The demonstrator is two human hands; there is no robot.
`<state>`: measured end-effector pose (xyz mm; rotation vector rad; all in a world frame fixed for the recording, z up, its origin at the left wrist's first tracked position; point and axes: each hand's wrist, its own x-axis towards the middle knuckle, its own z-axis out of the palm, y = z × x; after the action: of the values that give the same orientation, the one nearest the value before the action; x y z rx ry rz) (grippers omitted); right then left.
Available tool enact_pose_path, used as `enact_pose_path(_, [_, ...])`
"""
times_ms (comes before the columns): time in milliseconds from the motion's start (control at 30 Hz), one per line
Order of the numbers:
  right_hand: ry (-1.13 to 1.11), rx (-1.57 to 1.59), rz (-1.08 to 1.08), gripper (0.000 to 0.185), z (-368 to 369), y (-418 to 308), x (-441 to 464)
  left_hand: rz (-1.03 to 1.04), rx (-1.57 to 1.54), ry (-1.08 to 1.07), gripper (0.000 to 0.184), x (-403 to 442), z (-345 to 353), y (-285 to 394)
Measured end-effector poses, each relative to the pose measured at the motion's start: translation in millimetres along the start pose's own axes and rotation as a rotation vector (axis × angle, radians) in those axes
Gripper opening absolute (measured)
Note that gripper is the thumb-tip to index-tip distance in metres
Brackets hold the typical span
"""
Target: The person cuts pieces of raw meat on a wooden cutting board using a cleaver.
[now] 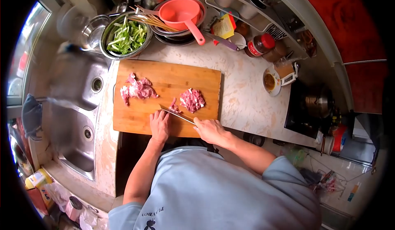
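Observation:
On the wooden cutting board lie a larger pile of raw meat at the left and a heap of small cut pieces at the right. My right hand is closed round the handle of a knife, whose blade points up and left across the board. A small bit of meat lies right by the blade. My left hand rests near the board's front edge, beside the blade's tip, its fingers bent and close together; what is under them, if anything, is hidden.
A double sink is on the left. Behind the board are a bowl of cut greens and a pink strainer on stacked bowls. Toward the right stand a red-lidded jar, a bowl of sauce and a stove with a pot.

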<state>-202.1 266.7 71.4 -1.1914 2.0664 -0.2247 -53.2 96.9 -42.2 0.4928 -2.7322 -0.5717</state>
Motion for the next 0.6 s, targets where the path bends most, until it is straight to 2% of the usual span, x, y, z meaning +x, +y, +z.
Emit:
enact_pose_path(200, [0.004, 0.056, -0.026, 0.023, 6.3, -8.9, 25.7, 0.103, -0.072, 0.021, 0.029, 1.3, -6.4, -2.6])
enact_pose_path(300, [0.065, 0.2, 0.103, 0.032, 0.6, 13.5, 14.5, 0.175, -0.122, 0.032, 0.03, 0.5, -13.4, -7.6])
enact_pose_path(400, [0.124, 0.196, 0.17, 0.032, 11.1, 14.0, 3.8, 0.155, -0.143, 0.124, 0.031, -8.2, -23.6, -8.7])
enact_pose_path(500, [0.086, 0.187, 0.1, 0.031, 7.7, -10.1, -2.6, 0.065, -0.17, 0.205, 0.031, -21.4, -25.0, -17.8])
enact_pose_path(600, [0.044, 0.118, 0.038, 0.029, 8.0, -18.9, -2.0, 0.054, -0.126, 0.145, 0.031, -19.9, -27.2, -20.1])
